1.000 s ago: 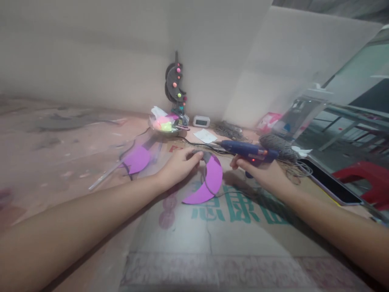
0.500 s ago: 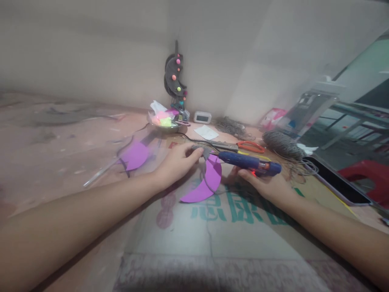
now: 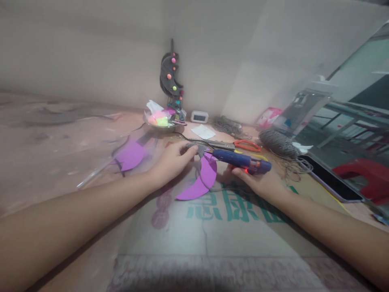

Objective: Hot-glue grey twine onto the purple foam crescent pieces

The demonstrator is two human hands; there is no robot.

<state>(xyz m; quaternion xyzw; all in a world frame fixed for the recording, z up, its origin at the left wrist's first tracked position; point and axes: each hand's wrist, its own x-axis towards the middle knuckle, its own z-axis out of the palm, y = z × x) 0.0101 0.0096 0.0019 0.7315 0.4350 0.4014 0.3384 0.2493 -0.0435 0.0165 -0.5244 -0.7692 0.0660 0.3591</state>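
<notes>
A purple crescent cutout (image 3: 209, 174) lies over the printed cardboard, its upper end partly covered in grey yarn. My left hand (image 3: 176, 160) is closed, thumb and fingers pinching that grey-wrapped end. A loose strand of yarn trails down across the crescent. In my right hand (image 3: 255, 178) is a blue hot glue gun (image 3: 234, 158), its small red light glowing. The nozzle points left and meets, or nearly meets, the crescent's upper end beside my left fingertips; actual contact is too fine to make out.
Behind stand a bowl (image 3: 162, 129) of colourful bits, a grey crescent ornament with pom-poms (image 3: 169, 77) and a small clock (image 3: 199, 117). Orange-handled scissors (image 3: 246, 146), a yarn skein (image 3: 278, 144) and a phone (image 3: 331, 178) are to the right. Another purple cutout (image 3: 130, 155) lies left.
The whole view has shifted slightly, so everything appears a little further left. My hands keep the same hold, with the glue gun's nozzle still at the crescent's upper end.
</notes>
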